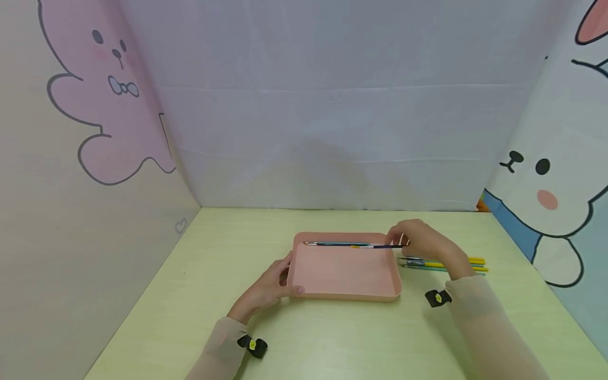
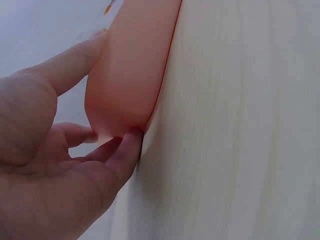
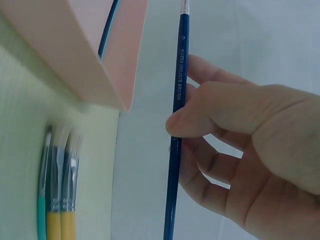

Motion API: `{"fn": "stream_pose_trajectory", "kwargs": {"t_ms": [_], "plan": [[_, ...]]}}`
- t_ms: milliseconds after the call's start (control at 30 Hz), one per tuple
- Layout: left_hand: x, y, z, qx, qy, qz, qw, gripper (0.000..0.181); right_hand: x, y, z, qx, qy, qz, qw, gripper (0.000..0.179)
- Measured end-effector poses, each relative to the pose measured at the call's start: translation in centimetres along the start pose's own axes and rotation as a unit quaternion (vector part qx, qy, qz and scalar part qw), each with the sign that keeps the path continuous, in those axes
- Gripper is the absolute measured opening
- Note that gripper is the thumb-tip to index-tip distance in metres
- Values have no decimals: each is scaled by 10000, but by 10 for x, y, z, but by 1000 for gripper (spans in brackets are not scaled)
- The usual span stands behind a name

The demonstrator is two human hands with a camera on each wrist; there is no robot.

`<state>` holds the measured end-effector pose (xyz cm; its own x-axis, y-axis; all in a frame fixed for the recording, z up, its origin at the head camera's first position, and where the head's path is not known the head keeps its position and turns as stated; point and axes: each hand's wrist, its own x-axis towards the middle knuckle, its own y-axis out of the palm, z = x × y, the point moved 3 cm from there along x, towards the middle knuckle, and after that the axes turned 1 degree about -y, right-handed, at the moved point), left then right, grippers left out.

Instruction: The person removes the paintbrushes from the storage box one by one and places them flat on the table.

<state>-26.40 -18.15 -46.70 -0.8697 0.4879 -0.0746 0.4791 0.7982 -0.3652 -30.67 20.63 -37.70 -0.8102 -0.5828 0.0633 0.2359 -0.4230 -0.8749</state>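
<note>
A shallow pink tray (image 1: 344,274) lies on the table. My left hand (image 1: 266,285) grips its left end; in the left wrist view the thumb (image 2: 82,57) lies at the rim and fingertips touch the outer wall near the base. Over the tray's right rim, my right hand (image 1: 423,240) pinches a dark blue watercolour paintbrush (image 3: 172,185) between thumb and fingers, its tip pointing left over the tray. At least one other slim brush (image 1: 328,244) lies inside along the far wall. The exact number there cannot be told.
Several paintbrushes (image 1: 477,262) with yellow and teal handles lie together on the table right of the tray, under the right forearm, bristles toward the tray. A pale cloth wall (image 1: 332,132) stands behind the table (image 1: 342,338), with printed walls at both sides.
</note>
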Motion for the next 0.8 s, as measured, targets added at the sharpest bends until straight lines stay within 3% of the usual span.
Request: {"fn": "stream_pose_trajectory", "kwargs": {"t_ms": [300,800], "plan": [[0,-1,0,69,39,20,10000,105,-28,-1,-21,20,202,-235,9995,40],[1,3,18,-66,-37,-60,10000,109,-57,8,-47,13,384,-174,9991,34]]}}
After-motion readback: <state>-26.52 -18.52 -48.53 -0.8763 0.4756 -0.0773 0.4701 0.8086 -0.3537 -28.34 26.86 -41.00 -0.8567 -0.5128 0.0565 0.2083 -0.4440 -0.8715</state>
